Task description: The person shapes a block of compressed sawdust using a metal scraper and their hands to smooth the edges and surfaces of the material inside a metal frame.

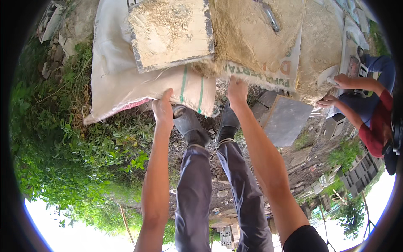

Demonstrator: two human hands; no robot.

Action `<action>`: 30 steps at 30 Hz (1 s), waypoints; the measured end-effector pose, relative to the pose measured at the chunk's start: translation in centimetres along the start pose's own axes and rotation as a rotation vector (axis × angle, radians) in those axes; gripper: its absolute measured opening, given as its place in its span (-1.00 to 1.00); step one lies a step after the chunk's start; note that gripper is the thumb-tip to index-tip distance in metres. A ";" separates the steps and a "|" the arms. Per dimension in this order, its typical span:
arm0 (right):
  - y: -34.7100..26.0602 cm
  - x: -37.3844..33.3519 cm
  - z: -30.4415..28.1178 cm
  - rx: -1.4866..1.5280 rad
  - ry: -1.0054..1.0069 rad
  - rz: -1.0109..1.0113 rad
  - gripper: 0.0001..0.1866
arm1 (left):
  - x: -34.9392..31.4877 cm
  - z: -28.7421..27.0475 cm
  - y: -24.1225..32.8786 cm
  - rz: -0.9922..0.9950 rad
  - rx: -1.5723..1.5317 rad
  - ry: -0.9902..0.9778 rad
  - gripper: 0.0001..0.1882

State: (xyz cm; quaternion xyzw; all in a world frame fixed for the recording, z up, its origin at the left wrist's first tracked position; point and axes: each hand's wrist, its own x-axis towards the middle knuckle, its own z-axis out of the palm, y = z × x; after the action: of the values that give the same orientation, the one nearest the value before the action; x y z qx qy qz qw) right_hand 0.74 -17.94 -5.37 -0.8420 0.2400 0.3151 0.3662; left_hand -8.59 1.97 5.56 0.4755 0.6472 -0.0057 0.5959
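Observation:
My left hand (164,110) is closed on the near edge of a pale woven sack (138,89) with green stripes, its thumb lying on top of the cloth. To the right, my right hand (238,90) grips the fringed edge of a printed sack (268,75), whose top is covered with sandy powder (247,38). Above my hands, a dark-edged square board (173,33) coated with the same powder lies on the sacks. A small shiny metal tool (271,19) rests in the powder at the far side.
A grey flat slab (287,120) leans just below the sacks, right of my legs. At the right, a co-worker in a red top (373,138) holds the sacks' edge. Green plants (84,155) grow thickly on the left. Rubble and stacked blocks (363,170) lie around.

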 end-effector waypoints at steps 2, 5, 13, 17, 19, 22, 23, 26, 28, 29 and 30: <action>1.1 -1.0 0.3 -0.094 -0.034 0.004 -0.51 | 0.0 -1.2 -2.0 -0.062 0.157 0.030 -0.68; 3.6 0.9 1.3 -0.341 0.012 -0.048 -0.52 | 1.3 -2.4 -10.7 -0.192 0.394 -0.084 -0.60; -1.6 -1.8 -0.3 -0.370 0.121 -0.338 -0.69 | 2.9 -3.0 -8.3 0.469 1.097 -0.308 -0.46; -0.1 3.8 1.3 -0.392 0.449 -0.590 -0.55 | 10.2 -1.5 -5.4 0.939 1.008 0.328 -0.38; -0.5 6.5 2.0 -0.384 0.515 -0.662 -0.53 | 14.6 -1.5 -5.4 0.911 1.077 0.442 -0.27; -1.3 8.9 3.3 -0.428 0.645 -0.757 -0.50 | 18.0 0.4 -6.8 0.856 1.202 0.547 -0.23; -1.4 9.5 3.6 -0.383 0.666 -0.800 -0.50 | 18.5 0.9 -7.1 0.717 1.350 0.510 -0.22; -2.4 9.4 4.1 -0.319 0.696 -0.848 -0.50 | 19.6 1.4 -9.2 0.905 1.323 0.480 -0.17; -2.0 8.5 5.2 -0.261 0.663 -0.903 -0.53 | 20.6 0.9 -9.5 0.956 1.257 0.545 -0.14; -0.3 8.3 5.1 -0.244 0.700 -0.914 -0.53 | 20.2 1.1 -9.7 0.984 1.221 0.553 -0.13; 0.6 9.2 5.0 -0.255 0.667 -0.931 -0.52 | 19.7 2.0 -9.9 1.019 1.182 0.549 -0.11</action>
State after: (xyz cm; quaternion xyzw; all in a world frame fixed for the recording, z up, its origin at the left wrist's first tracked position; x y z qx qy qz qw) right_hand 4.89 -16.12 -14.81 -0.9499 -0.0926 -0.1344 0.2667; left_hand -10.04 7.38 -15.85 0.9301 0.3649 0.0421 -0.0022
